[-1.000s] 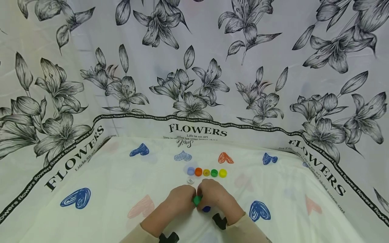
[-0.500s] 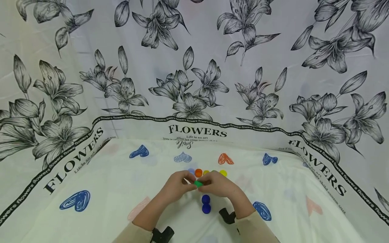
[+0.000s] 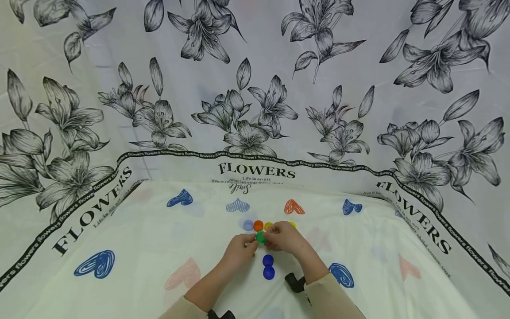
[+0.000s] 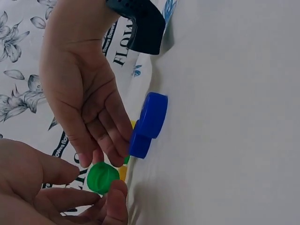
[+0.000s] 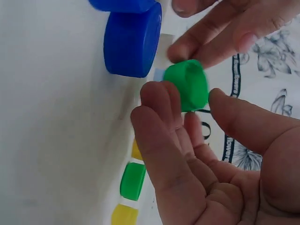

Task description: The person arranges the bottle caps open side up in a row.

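Observation:
In the head view a green bottle cap (image 3: pixel 260 237) is held up between both hands, below a row of coloured caps. My right hand (image 3: pixel 287 239) pinches it between thumb and fingers. My left hand (image 3: pixel 239 251) has its fingers against the cap's other side; in the right wrist view its thumb (image 5: pixel 247 42) stands apart from it. The cap's hollow side shows in the left wrist view. Two dark blue caps (image 3: pixel 268 266) touch each other on the cloth nearer the body. A second green cap (image 5: pixel 133 180) in the row is hidden by my right hand in the head view.
The row holds a pale violet cap (image 3: pixel 248 225), an orange cap (image 3: pixel 258 226), a yellow-orange cap (image 3: pixel 268 227) and a yellow cap (image 3: pixel 292 225). A white cloth with printed hearts (image 3: pixel 183 274) covers the surface. A flower-printed curtain (image 3: pixel 255 133) stands behind.
Both hands have moved forward with the green cap from beside the blue caps toward the row, uncovering two blue caps. The green cap has turned, and the left hand's fingers have loosened.

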`<action>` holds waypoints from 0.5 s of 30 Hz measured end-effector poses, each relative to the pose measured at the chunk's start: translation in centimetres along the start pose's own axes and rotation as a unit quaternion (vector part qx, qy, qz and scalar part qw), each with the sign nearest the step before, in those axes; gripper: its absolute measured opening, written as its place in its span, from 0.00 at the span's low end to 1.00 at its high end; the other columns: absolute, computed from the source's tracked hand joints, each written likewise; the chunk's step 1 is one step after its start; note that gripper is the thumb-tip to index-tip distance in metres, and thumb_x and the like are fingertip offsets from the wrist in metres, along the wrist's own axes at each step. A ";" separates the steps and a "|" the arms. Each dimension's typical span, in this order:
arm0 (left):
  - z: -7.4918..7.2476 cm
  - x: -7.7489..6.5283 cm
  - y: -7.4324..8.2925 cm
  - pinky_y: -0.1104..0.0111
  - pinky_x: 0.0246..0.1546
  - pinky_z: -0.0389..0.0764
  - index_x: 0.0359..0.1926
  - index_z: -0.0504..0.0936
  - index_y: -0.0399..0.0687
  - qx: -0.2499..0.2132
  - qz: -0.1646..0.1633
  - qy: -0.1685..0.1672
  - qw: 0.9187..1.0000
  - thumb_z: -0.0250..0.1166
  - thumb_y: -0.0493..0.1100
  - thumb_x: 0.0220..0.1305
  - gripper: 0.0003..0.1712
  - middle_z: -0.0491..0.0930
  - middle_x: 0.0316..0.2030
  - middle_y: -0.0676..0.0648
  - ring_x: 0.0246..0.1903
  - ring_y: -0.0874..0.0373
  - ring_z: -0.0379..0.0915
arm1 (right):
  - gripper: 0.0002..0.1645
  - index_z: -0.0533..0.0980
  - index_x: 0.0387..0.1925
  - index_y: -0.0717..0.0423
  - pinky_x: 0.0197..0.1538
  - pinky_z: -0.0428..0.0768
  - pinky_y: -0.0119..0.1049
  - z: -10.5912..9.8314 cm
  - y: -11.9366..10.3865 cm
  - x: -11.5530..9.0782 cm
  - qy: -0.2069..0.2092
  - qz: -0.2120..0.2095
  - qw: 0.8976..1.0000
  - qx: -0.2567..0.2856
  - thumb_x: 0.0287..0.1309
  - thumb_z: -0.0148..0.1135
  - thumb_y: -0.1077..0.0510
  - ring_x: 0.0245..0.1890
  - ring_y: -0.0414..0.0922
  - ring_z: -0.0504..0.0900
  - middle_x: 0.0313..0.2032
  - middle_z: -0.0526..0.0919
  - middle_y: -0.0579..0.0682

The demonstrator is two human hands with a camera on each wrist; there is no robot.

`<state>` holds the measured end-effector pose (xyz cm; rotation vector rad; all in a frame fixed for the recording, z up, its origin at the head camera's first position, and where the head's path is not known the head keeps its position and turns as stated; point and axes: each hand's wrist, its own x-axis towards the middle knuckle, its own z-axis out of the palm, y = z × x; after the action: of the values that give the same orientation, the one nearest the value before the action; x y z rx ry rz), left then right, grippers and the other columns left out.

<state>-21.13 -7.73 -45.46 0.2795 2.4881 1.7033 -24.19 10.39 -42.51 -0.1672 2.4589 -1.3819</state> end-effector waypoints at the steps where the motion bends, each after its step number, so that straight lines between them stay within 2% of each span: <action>1: 0.2 -0.1 0.1 0.65 0.35 0.76 0.61 0.75 0.21 -0.001 -0.006 -0.001 1.000 0.60 0.37 0.72 0.24 0.84 0.38 0.39 0.26 0.60 0.75 | 0.11 0.79 0.42 0.65 0.40 0.86 0.41 0.0 0.1 0.1 0.000 0.006 1.000 -0.001 0.69 0.64 0.58 0.33 0.46 0.87 0.32 0.86 0.52; 5: 0.6 -0.3 0.5 0.63 0.39 0.76 0.64 0.72 0.21 -0.011 -0.040 0.000 0.999 0.57 0.35 0.73 0.25 0.82 0.46 0.38 0.27 0.59 0.75 | 0.17 0.80 0.52 0.67 0.40 0.85 0.40 0.1 0.2 0.3 -0.011 0.018 1.000 -0.022 0.68 0.65 0.59 0.32 0.45 0.85 0.33 0.85 0.52; 11: 0.8 -0.7 1.0 0.67 0.34 0.71 0.62 0.76 0.24 -0.007 -0.070 -0.009 0.997 0.54 0.32 0.70 0.23 0.78 0.35 0.43 0.28 0.57 0.72 | 0.24 0.78 0.62 0.63 0.34 0.79 0.38 0.1 0.1 0.0 -0.040 0.007 0.996 -0.075 0.67 0.65 0.59 0.25 0.45 0.80 0.32 0.82 0.52; 15: 0.8 -0.7 1.4 0.64 0.37 0.74 0.60 0.78 0.24 0.008 -0.071 -0.010 0.997 0.56 0.31 0.67 0.22 0.79 0.35 0.43 0.32 0.55 0.72 | 0.24 0.77 0.62 0.63 0.31 0.77 0.37 0.0 -0.1 -0.2 -0.052 0.003 0.995 -0.079 0.67 0.65 0.59 0.24 0.46 0.79 0.33 0.81 0.52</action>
<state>-20.12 -6.67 -44.48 0.1167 2.4444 1.6180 -24.04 10.36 -42.42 -0.2617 2.4794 -1.1449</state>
